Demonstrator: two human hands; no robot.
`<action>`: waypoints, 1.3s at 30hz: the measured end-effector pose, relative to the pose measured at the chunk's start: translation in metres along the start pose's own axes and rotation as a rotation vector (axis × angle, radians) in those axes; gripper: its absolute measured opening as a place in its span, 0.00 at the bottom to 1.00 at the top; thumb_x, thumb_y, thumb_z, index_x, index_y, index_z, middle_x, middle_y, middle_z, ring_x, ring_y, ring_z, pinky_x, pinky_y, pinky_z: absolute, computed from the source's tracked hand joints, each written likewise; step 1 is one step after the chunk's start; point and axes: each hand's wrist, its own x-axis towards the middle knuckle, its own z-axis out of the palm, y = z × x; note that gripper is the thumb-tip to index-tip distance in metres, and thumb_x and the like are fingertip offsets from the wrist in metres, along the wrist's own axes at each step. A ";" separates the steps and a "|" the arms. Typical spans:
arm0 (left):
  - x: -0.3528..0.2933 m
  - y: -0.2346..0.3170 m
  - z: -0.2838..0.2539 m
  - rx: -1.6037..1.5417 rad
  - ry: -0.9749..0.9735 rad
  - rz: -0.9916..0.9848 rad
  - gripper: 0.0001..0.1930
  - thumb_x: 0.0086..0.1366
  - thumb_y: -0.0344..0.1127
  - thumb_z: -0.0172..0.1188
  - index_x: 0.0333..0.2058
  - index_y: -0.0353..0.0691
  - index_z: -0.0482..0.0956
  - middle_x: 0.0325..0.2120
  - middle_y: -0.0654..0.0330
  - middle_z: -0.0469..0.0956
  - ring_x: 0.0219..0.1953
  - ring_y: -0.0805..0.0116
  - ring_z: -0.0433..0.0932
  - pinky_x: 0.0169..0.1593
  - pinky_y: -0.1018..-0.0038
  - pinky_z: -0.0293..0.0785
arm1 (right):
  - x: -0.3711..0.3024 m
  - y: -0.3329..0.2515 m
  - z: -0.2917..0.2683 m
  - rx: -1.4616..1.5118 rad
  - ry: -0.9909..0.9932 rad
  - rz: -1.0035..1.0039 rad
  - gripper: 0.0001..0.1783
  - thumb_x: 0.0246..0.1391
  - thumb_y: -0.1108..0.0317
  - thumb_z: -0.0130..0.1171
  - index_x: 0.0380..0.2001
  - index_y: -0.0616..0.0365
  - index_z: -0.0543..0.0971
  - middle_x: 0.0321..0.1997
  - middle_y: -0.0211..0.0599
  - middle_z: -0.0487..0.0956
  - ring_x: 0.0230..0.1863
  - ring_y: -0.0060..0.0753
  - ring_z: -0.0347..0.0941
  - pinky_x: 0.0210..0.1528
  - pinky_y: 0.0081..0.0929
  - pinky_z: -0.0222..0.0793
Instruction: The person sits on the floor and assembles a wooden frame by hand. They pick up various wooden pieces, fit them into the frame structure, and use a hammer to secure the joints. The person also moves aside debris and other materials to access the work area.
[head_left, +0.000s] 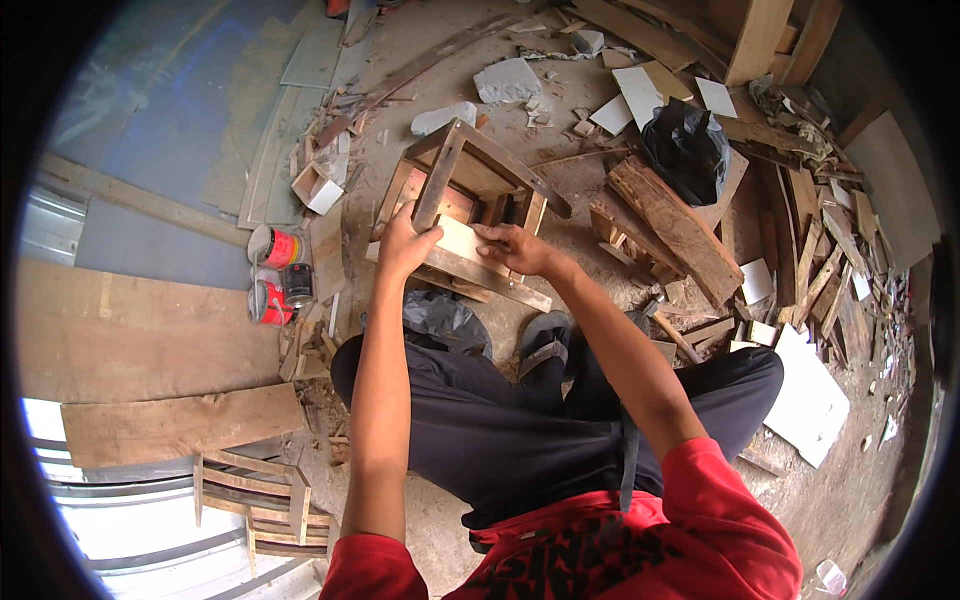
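In front of my legs, a wooden frame like a small stool or box is tilted, its open side toward me. A pale, fresh-cut board lies inside it along the near side. My left hand is closed round the frame's near left corner, thumb reaching to the pale board. My right hand pinches that board near its right end, thumb and fingers bent over it. The fingertips under the wood are hidden. A black plastic bag lies between the frame and my left knee.
Red and black cans stand at the left beside large boards. A thick rough plank, a hammer, another black bag and scrap wood lie at the right. Stone pieces lie beyond the frame. A slatted wooden piece is at lower left.
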 end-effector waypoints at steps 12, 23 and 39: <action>0.001 -0.011 0.000 -0.021 0.019 0.044 0.20 0.52 0.39 0.66 0.42 0.34 0.77 0.35 0.50 0.82 0.39 0.53 0.81 0.47 0.63 0.72 | -0.007 -0.008 0.015 -0.011 0.141 -0.026 0.26 0.62 0.61 0.58 0.61 0.57 0.71 0.55 0.50 0.77 0.54 0.51 0.72 0.59 0.39 0.66; -0.005 0.009 0.019 -0.051 0.078 0.008 0.13 0.66 0.41 0.60 0.39 0.35 0.78 0.26 0.56 0.84 0.30 0.68 0.85 0.36 0.72 0.78 | -0.129 -0.007 -0.051 0.035 0.400 0.197 0.23 0.58 0.59 0.64 0.51 0.64 0.76 0.48 0.48 0.78 0.50 0.42 0.75 0.53 0.34 0.69; -0.061 0.126 0.131 0.474 0.068 0.095 0.21 0.67 0.40 0.54 0.52 0.32 0.69 0.37 0.39 0.81 0.42 0.40 0.79 0.47 0.52 0.72 | -0.352 0.115 -0.043 -0.968 0.560 1.140 0.14 0.53 0.65 0.55 0.42 0.56 0.79 0.51 0.46 0.74 0.55 0.50 0.71 0.53 0.53 0.65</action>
